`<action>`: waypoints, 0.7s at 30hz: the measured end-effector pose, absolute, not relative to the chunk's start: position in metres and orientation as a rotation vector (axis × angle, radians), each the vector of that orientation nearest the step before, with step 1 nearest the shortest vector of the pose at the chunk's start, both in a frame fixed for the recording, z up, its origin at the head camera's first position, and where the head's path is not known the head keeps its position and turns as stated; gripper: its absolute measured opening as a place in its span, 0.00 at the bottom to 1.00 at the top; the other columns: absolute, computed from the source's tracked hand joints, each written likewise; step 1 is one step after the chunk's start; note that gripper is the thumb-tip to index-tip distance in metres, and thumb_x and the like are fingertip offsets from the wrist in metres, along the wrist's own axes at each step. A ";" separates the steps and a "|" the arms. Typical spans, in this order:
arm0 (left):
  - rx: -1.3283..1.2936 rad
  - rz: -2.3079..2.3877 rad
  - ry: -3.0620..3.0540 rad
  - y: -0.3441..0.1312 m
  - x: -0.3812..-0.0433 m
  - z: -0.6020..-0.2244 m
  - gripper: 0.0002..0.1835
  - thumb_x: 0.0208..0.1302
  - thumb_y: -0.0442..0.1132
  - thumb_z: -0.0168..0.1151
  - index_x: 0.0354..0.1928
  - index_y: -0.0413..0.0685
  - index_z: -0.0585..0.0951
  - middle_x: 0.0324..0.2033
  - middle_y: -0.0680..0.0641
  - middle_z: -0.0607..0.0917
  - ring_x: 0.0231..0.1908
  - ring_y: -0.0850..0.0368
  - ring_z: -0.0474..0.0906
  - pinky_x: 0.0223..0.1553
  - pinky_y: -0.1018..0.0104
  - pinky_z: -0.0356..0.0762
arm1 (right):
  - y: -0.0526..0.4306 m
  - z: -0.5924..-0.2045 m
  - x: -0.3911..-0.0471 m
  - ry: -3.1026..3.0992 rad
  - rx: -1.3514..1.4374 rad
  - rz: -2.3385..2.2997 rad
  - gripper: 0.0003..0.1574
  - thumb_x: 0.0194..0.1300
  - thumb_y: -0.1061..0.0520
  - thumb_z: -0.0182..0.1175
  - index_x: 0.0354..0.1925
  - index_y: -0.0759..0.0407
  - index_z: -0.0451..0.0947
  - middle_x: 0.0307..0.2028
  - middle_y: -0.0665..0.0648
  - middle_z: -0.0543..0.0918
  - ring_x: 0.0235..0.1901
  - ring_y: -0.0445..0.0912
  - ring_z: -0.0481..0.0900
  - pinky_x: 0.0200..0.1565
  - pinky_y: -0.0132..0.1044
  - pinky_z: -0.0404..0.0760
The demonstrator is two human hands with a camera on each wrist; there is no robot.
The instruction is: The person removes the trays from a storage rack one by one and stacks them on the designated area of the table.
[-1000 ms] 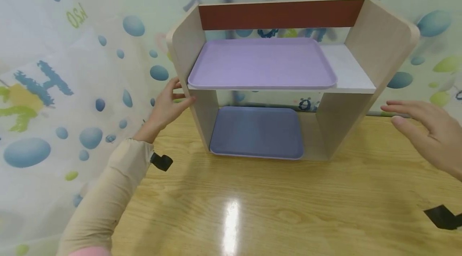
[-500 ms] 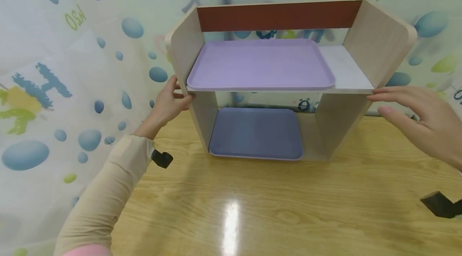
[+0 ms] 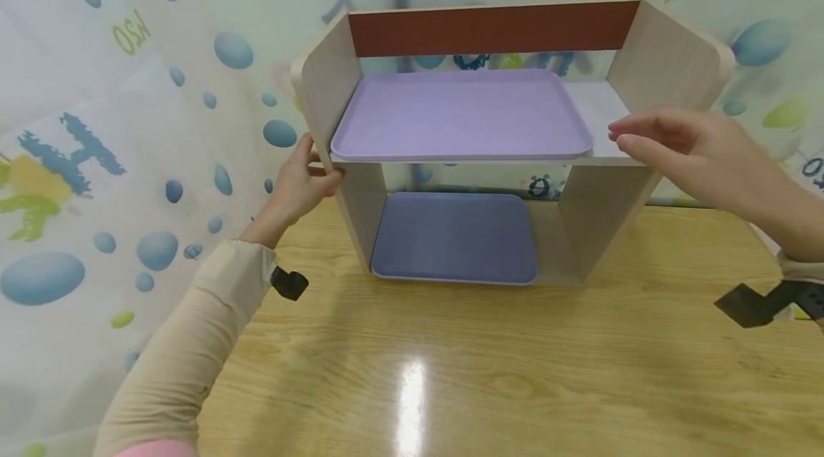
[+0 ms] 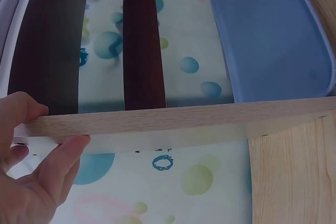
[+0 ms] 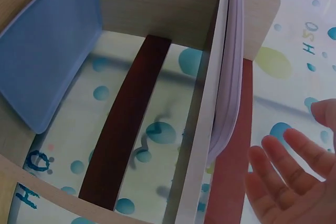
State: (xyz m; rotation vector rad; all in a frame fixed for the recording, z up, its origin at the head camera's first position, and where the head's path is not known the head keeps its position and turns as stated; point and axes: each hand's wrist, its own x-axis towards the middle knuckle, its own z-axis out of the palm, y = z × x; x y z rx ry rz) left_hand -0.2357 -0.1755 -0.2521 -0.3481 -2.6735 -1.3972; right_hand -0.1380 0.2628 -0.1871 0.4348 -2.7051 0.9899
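Observation:
A small two-level wooden shelf unit (image 3: 672, 60) stands against the back wall. My left hand (image 3: 300, 184) grips the front edge of its left side panel (image 4: 173, 120), thumb on one face and fingers on the other. On the white upper board (image 3: 601, 103) lies a lilac tray (image 3: 463, 117), pushed to the left side. A blue-grey tray (image 3: 455, 237) rests on the lower level, also toward the left. My right hand (image 3: 698, 153) hovers by the right end of the upper board, fingers spread and slightly bent, touching nothing in the right wrist view.
The unit stands on a wood-grain table (image 3: 489, 364). A patterned sheet (image 3: 193, 156) covers the walls behind and at the left. A dark red rail (image 3: 496, 28) crosses the unit's top back, and another red rail (image 4: 143, 40) shows lower down.
My right hand has moved left and up, from beyond the right side panel to in front of the upper board. My left hand keeps its grip; the trays have not moved.

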 end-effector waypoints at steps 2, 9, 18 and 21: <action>-0.347 -1.397 -2.670 -0.175 -0.235 -0.252 0.31 0.56 0.35 0.56 0.61 0.49 0.57 0.47 0.37 0.70 0.45 0.43 0.74 0.35 0.54 0.78 | 0.260 -0.184 -0.145 -2.697 0.448 1.072 0.20 0.62 0.52 0.53 0.52 0.56 0.72 0.42 0.40 0.77 0.39 0.29 0.73 0.35 0.16 0.67; -0.340 -1.379 -2.681 -0.175 -0.235 -0.251 0.32 0.56 0.35 0.57 0.62 0.50 0.56 0.46 0.36 0.70 0.45 0.43 0.74 0.33 0.58 0.79 | 0.253 -0.179 -0.168 -2.755 0.408 1.252 0.29 0.62 0.49 0.53 0.57 0.62 0.66 0.40 0.41 0.79 0.38 0.31 0.75 0.36 0.19 0.72; -0.350 -1.384 -2.693 -0.176 -0.235 -0.252 0.33 0.57 0.36 0.55 0.63 0.52 0.55 0.47 0.36 0.69 0.45 0.42 0.73 0.35 0.55 0.78 | 0.243 -0.181 -0.190 -2.864 0.267 1.086 0.34 0.61 0.45 0.53 0.58 0.63 0.65 0.51 0.63 0.73 0.31 0.32 0.76 0.33 0.20 0.70; -0.356 -1.388 -2.694 -0.176 -0.235 -0.252 0.33 0.57 0.36 0.56 0.63 0.51 0.55 0.47 0.36 0.69 0.45 0.42 0.73 0.35 0.56 0.78 | 0.241 -0.182 -0.193 -2.907 0.248 1.049 0.34 0.61 0.45 0.52 0.59 0.63 0.63 0.53 0.67 0.70 0.38 0.42 0.77 0.32 0.24 0.71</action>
